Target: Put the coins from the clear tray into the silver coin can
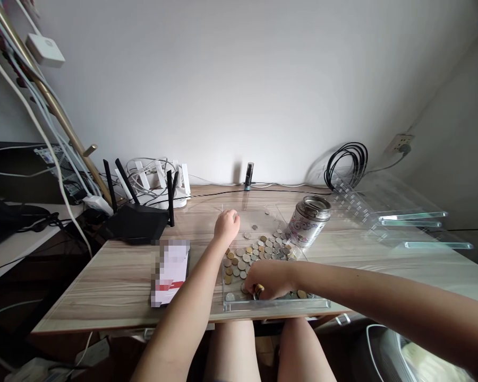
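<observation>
A clear acrylic tray (276,304) lies on the wooden desk in front of me, with several mixed coins (263,248) spread over it. My left hand (227,225) rests at the tray's far left corner, fingers curled into a loose fist; I cannot see anything in it. My right hand (267,279) is down in the near part of the tray, fingers closed over coins, with a gold-coloured coin (258,289) showing at its fingertips. A metal can-shaped money box (309,220) with a slotted lid stands tilted just past the tray's right side.
A phone (170,270) lies left of the tray. A black router (137,220) and white router (161,183) stand at the back left among cables. A small dark bottle (248,176) stands by the wall. Clear acrylic pieces (398,217) and a coiled black cable (346,162) sit at right.
</observation>
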`<state>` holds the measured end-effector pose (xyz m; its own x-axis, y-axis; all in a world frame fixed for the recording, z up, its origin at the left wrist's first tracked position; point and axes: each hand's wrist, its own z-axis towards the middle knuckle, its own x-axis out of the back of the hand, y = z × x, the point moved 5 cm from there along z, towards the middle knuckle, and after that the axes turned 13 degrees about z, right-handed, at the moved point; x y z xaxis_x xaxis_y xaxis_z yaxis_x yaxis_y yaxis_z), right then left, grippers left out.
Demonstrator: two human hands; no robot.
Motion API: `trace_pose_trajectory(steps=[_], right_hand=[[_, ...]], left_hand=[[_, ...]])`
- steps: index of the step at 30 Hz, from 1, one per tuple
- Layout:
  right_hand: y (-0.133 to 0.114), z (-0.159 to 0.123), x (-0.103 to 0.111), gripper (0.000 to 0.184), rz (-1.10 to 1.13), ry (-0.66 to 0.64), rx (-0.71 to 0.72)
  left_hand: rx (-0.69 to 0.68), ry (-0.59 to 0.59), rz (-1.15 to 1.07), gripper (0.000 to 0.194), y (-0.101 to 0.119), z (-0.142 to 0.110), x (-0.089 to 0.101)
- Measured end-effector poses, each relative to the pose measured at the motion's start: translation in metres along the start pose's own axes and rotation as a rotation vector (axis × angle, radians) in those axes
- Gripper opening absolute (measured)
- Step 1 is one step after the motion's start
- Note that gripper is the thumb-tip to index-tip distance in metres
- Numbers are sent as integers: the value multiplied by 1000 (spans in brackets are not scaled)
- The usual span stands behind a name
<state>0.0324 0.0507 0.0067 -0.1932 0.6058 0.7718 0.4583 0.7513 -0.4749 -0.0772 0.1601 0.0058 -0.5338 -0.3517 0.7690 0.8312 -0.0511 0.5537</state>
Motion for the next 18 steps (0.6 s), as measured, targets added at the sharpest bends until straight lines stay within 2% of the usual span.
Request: trace_pose_trajectory(steps=[2,3,5,7,8,9,11,14,16,18], right_hand=[[7,-4,17,17,79,95,-40],[11,-8,30,15,118,160,-61],[17,-14,59,15,188,280,-93],[22,-20,87,18,214,382,-146],[23,-21,99,20,207,420,-185],[23,-22,108,22,193,445,-219],[18,-23,118,24,171,476,-233],[7,-25,118,26,175,528,-129],[11,-32,111,26,177,617,-83],[26,-40,96,24,181,673,-112]], left_hand=[[60,4,-304,18,7,-6,7],[134,-60,-509,19,11,-10,6],[291,-348,-879,27,26,-26,-5],[417,-622,-1127,31,43,-45,-15],[469,-712,-1223,32,50,-53,-18],[513,-740,-1312,32,54,-58,-19],[605,-619,-1470,26,53,-59,-20],[739,-401,-1591,22,39,-53,-21],[811,-345,-1585,20,30,-51,-24],[848,-325,-1557,19,23,-51,-27]])
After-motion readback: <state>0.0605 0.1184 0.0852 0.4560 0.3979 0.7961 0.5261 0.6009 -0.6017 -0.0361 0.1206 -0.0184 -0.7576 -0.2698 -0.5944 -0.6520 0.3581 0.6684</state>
